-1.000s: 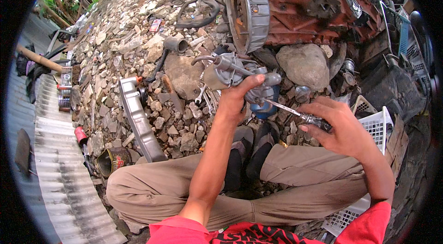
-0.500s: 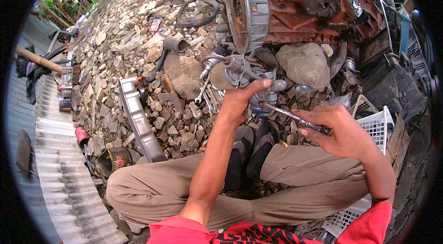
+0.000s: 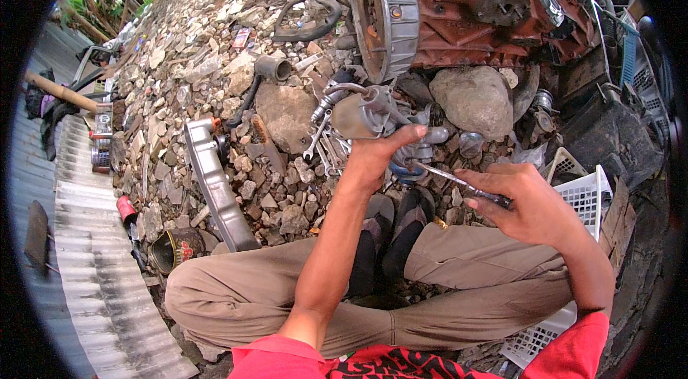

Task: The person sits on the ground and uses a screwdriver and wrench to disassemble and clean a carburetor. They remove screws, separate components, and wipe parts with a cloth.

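Fingers of the left hand (image 3: 370, 162) clamp a metal part (image 3: 381, 108). Those of the right hand (image 3: 529, 205) pinch a slim tool (image 3: 443, 174).

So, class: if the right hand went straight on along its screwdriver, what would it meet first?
Probably the grey metal housing in the left hand; the screwdriver's tip seems to be at it, though depth is unclear.

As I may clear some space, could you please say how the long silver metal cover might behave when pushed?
The cover looks like metal, so probably stiff. It may rock or tip, being narrow and lying on uneven stones. Its shiny side could feel slippery.
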`<state>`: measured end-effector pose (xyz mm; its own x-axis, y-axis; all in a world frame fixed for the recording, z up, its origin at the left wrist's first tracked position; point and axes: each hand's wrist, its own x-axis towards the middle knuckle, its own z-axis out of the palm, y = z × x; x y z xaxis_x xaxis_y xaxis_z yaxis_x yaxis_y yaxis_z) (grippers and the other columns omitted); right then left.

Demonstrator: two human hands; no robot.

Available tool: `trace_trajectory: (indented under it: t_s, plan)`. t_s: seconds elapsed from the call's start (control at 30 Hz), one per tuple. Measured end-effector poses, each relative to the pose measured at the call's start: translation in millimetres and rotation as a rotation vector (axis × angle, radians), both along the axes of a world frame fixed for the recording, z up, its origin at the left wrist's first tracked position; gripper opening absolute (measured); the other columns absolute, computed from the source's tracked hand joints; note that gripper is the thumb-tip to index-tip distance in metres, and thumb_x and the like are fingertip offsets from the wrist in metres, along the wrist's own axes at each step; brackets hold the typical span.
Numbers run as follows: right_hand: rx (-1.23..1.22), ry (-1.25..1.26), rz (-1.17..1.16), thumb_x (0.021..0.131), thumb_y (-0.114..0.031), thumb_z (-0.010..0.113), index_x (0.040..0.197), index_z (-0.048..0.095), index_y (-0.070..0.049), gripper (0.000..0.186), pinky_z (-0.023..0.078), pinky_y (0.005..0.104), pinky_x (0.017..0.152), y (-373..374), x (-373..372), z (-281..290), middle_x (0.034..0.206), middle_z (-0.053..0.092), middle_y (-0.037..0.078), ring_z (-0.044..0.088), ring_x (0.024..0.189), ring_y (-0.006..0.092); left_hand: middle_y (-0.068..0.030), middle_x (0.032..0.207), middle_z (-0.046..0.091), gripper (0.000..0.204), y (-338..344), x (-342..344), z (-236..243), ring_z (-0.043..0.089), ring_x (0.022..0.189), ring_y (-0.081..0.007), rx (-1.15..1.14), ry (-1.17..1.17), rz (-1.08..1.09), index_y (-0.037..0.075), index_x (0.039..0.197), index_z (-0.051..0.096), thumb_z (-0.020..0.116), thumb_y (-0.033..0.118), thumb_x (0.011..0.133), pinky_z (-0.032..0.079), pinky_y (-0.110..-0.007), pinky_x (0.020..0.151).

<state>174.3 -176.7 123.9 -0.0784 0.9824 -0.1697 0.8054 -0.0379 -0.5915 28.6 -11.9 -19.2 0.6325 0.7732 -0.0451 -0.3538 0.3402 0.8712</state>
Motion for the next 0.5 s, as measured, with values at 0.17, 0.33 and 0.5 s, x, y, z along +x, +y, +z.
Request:
trace_trajectory:
  t_s: [0.17,0.33,0.5]
  plan:
    - [-0.003,-0.03,0.03,0.084,-0.01,0.063,0.117,0.063,0.002,0.035,0.048,0.046,0.072,1,2,-1,0.088,0.063,0.026,0.062,0.082,0.043,-0.0028,0.101,0.063,0.043,-1,0,-3,0.06,0.092,-0.0155,0.108,0.062,-0.002,0.006,0.109,0.061,0.08,0.011,0.07,0.049,-0.032,0.083]
    - [-0.074,0.067,-0.004,0.083,-0.009,0.062,0.116,0.064,-0.001,0.034,0.049,0.0454,0.073,-2,5,-15,0.09,0.064,0.026,0.062,0.082,0.0435,-0.0029,0.1,0.057,0.05,-5,1,-1,0.054,0.093,-0.0164,0.218,0.113,-0.011,0.004,0.107,0.057,0.086,0.019,0.069,0.047,-0.032,0.082]
    - [0.073,-0.325,0.004,0.082,-0.008,0.062,0.115,0.067,-0.007,0.033,0.049,0.044,0.073,-10,6,-26,0.093,0.06,0.021,0.061,0.085,0.0398,-0.003,0.101,0.057,0.053,-11,5,-6,0.053,0.092,-0.0168,0.253,0.146,-0.014,0.003,0.108,0.056,0.087,0.022,0.069,0.046,-0.032,0.082]
